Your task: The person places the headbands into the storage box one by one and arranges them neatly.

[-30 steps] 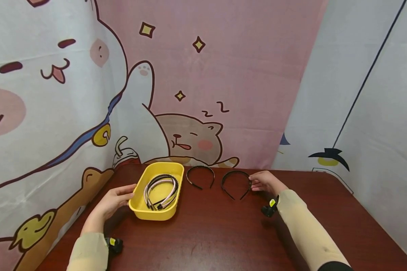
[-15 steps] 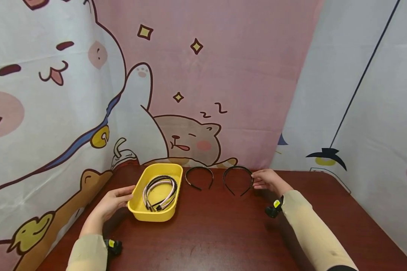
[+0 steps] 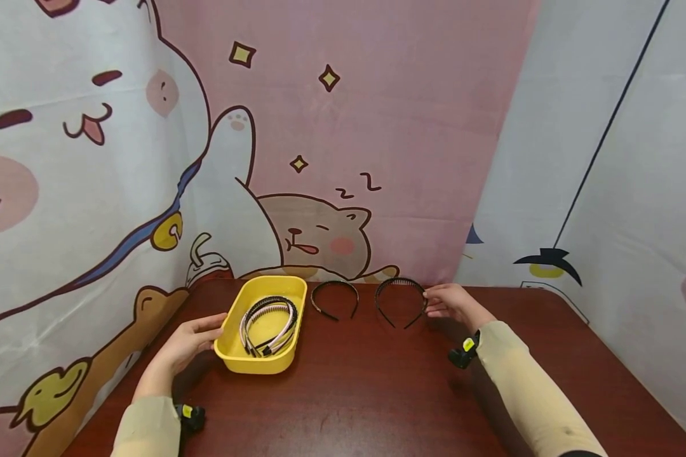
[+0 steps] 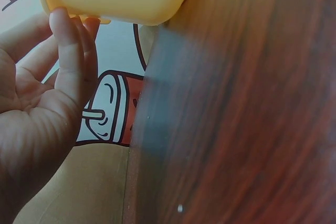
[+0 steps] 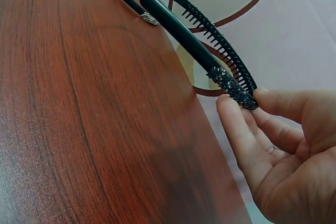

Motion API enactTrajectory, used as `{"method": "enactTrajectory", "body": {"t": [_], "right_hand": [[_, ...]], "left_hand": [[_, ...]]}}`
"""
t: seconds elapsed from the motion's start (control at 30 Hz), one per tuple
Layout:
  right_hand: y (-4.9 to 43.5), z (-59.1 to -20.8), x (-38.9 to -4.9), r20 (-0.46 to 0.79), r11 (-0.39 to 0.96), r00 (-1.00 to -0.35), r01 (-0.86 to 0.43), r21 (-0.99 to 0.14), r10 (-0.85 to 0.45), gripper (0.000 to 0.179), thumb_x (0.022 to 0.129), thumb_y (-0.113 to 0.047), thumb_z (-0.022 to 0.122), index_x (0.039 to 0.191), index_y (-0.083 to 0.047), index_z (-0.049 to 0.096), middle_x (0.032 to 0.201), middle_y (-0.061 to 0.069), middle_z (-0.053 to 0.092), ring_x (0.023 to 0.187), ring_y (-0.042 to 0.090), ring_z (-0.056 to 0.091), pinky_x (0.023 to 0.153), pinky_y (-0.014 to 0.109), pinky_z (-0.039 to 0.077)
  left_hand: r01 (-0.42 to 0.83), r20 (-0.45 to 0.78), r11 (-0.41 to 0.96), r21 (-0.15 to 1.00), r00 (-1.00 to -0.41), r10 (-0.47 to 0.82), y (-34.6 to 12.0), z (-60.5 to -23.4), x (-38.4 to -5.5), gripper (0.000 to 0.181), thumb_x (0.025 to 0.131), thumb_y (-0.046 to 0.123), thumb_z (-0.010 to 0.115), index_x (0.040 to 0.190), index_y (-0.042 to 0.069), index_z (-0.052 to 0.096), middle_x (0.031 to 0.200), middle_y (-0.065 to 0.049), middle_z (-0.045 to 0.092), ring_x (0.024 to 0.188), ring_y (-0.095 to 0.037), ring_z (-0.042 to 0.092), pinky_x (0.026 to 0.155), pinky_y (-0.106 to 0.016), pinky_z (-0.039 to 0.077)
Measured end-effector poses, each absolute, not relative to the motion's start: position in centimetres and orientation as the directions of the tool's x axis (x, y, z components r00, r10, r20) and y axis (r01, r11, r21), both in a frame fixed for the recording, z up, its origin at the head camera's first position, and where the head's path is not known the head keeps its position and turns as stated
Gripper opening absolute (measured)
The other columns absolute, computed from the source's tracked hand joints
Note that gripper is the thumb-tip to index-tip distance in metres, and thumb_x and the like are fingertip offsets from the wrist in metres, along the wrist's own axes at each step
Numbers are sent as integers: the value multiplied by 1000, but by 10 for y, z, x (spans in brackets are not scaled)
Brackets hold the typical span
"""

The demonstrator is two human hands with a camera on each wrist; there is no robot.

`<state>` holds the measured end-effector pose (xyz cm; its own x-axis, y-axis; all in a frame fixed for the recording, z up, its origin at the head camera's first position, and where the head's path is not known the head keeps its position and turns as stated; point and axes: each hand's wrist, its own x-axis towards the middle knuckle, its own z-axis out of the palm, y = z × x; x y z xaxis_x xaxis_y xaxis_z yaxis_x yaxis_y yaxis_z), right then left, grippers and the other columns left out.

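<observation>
My left hand [image 3: 187, 343] holds the left rim of a yellow plastic basket [image 3: 260, 365], its fingertips at the edge in the left wrist view. Several headbands [image 3: 267, 327], black and pale pink, lie inside the basket. With thumb and fingers my right hand [image 3: 450, 303] pinches one side of a black toothed headband [image 5: 191, 43]; dark glittery trim covers part of it. In the right wrist view that headband is tilted above the table. Another thin dark headband [image 3: 335, 284] lies on the table between the basket and the right hand.
The reddish-brown wooden table [image 3: 366, 393] extends toward the front and right. A printed cartoon cloth [image 3: 411, 158] hangs directly behind the table's far edge and along both sides.
My right hand has moved slightly right and away from me with the pinched headband. The left hand stays at the basket, and the view has shifted slightly.
</observation>
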<state>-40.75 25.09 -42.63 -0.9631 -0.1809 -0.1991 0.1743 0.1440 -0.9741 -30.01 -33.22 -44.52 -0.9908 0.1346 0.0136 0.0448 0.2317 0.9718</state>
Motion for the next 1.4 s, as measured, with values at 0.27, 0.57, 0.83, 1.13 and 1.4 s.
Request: {"method": "enactTrajectory", "body": {"t": [0.27,0.57,0.83,1.13,1.4], "right_hand": [[249,-425,-407,-206,148,-965,183,-972,-163,49,96,-9,56,135,17,41,85,12,59,73,22,65,70,35,57],[249,-426,-406,-223,162,-966,201,-966,-133,47,97,-9,57,133,17,42,83,11,60,69,20,66,67,36,57],[247,-431,-406,-217,206,-968,189,-960,-127,46,97,-10,57,133,16,45,83,9,63,70,17,66,65,33,57],[242,-430,-402,-197,194,-971,170,-966,-132,45,96,-7,57,132,17,45,86,10,64,69,18,65,66,33,57],[239,-431,-402,-198,183,-972,173,-968,-124,45,96,-7,58,133,16,46,102,24,61,71,20,66,68,35,57]], "left_hand": [[48,18,232,972,-991,129,-334,-446,-300,58,96,16,62,145,-5,39,141,-28,44,101,-19,63,80,-30,54],[46,16,229,972,-992,129,-334,-445,-302,58,96,16,62,145,-5,39,142,-28,44,100,-18,63,79,-29,53],[40,12,231,972,-992,124,-334,-445,-302,58,96,15,62,144,-6,39,141,-29,45,99,-18,63,79,-29,54],[44,15,229,972,-992,129,-333,-445,-301,57,96,14,62,144,-7,39,140,-29,45,99,-20,64,79,-29,54],[43,13,235,971,-992,124,-333,-445,-300,57,96,15,62,144,-6,40,140,-29,45,99,-19,64,79,-29,54]]}}
